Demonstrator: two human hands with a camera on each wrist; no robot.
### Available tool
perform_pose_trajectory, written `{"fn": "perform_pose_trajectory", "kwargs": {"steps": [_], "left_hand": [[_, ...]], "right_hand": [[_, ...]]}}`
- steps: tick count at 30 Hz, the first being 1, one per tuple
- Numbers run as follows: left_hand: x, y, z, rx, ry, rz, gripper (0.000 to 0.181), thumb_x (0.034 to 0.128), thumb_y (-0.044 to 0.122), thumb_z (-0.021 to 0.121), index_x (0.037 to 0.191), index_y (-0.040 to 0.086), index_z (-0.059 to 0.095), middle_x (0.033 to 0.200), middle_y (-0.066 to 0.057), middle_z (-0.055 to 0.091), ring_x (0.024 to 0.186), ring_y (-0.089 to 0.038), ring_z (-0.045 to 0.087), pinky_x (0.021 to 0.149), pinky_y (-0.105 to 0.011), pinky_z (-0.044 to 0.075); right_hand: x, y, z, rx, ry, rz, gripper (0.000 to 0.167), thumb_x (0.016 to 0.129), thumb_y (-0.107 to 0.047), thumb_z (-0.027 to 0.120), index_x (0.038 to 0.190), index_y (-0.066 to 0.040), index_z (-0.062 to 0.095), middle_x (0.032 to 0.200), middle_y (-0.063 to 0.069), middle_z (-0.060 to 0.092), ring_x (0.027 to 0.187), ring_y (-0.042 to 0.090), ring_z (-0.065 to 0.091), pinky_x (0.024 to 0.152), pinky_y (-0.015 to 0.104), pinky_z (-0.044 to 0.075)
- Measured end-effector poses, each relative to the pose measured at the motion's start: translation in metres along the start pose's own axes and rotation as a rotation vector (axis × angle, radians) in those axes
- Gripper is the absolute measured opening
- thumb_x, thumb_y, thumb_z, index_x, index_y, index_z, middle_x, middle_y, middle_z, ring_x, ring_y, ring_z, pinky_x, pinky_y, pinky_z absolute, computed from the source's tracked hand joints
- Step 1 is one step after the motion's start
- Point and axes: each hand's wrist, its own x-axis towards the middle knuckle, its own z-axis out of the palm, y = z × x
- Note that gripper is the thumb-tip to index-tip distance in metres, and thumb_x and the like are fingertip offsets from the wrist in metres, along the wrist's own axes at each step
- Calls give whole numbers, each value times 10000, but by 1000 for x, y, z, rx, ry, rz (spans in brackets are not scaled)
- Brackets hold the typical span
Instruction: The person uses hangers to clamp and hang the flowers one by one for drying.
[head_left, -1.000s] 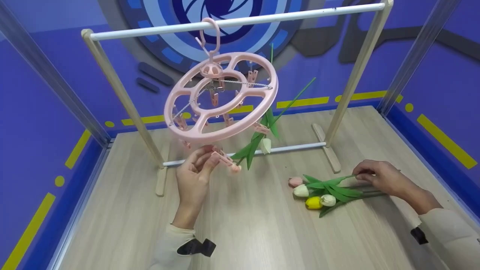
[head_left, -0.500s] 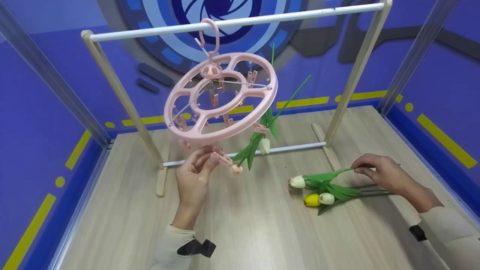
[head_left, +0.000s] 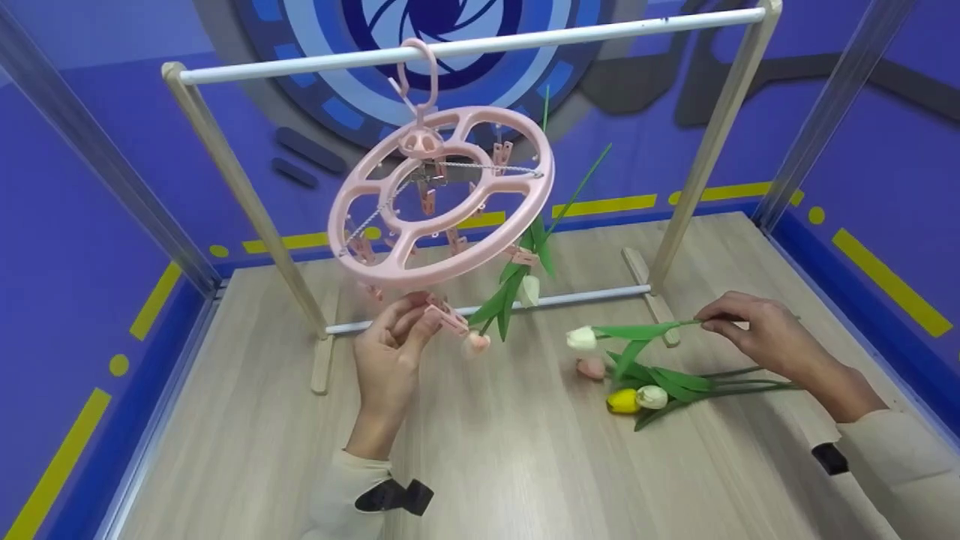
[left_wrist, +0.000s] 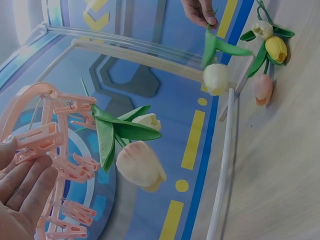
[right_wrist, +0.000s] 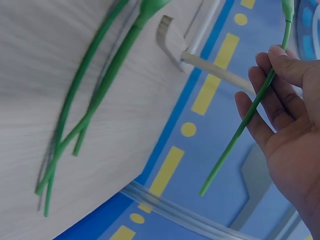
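Observation:
My left hand (head_left: 390, 352) pinches a pink clothespin (head_left: 448, 319) that hangs from the round pink drying hanger (head_left: 390, 270). In the left wrist view the same clothespin (left_wrist: 40, 141) sits between thumb and fingers. With thumb and fingertips, my right hand (head_left: 765, 337) holds a white tulip (head_left: 581, 339) by its stem, above the table. The right wrist view shows that stem (right_wrist: 227, 150) crossing the fingers. Two tulips hang head down from the hanger: a white one (head_left: 529, 291) and a pale pink one (left_wrist: 140, 165) near my left hand.
On the wooden table (head_left: 510, 465) lie a pink tulip (head_left: 591, 368), a yellow tulip (head_left: 622, 401) and another white tulip (head_left: 652, 397), stems pointing right. A rack with a white top bar (head_left: 600, 31) and wooden legs (head_left: 705, 150) carries the hanger. Purple-blue walls (head_left: 82, 187) enclose the table.
My right hand has raised the white tulip off the pile, moving slightly up and left. The pink tulip beneath shows again. My left hand has stayed at the clothespin.

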Motion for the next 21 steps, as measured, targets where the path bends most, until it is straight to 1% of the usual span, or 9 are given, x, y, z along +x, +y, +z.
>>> {"fn": "perform_pose_trajectory", "kwargs": {"steps": [3, 6, 8, 12, 17, 21], "left_hand": [[0, 0, 0, -12, -6, 32, 271, 997, -2, 729, 1257, -70, 696, 1126, -114, 790, 1039, -229, 772, 944, -356, 601], [1, 0, 1, -24, -8, 52, 277, 994, -27, 722, 1259, -99, 685, 1142, -155, 780, 1054, -229, 769, 938, -354, 601], [0, 0, 2, -26, -7, 61, 283, 993, -43, 715, 1263, -117, 675, 1158, -182, 771, 1071, -231, 764, 938, -350, 599], [0, 0, 4, -28, -3, 60, 285, 990, -40, 720, 1262, -113, 676, 1152, -176, 774, 1061, -228, 767, 930, -351, 603], [-1, 1, 6, -4, 5, 61, 288, 986, -16, 737, 1260, -93, 691, 1144, -142, 782, 1051, -216, 769, 919, -340, 609], [0, 1, 8, 4, 9, 68, 289, 977, -14, 749, 1251, -93, 699, 1140, -151, 781, 1048, -216, 770, 922, -334, 607]], "right_hand": [[7, -7, -2, 6, 10, -29, 276, 865, 115, 803, 1025, -110, 796, 942, 33, 756, 866, 110, 717, 797, 61, 501], [13, -16, -4, 1, 13, -54, 287, 859, 113, 808, 1024, -122, 798, 941, 28, 755, 849, 110, 711, 782, 68, 503], [17, -22, -4, -3, 17, -70, 328, 830, 145, 816, 1013, -126, 797, 941, 7, 751, 840, 106, 704, 776, 75, 508], [24, -34, -5, 13, 18, -105, 372, 797, 179, 824, 1005, -128, 797, 957, -33, 743, 848, 109, 702, 793, 68, 505], [32, -47, -6, 55, 8, -162, 391, 771, 195, 835, 1013, -110, 794, 979, -26, 740, 861, 126, 711, 818, 70, 515], [39, -56, -5, 62, 5, -212, 391, 768, 177, 848, 1021, -117, 800, 982, -35, 736, 864, 122, 704, 807, 87, 527]]}}
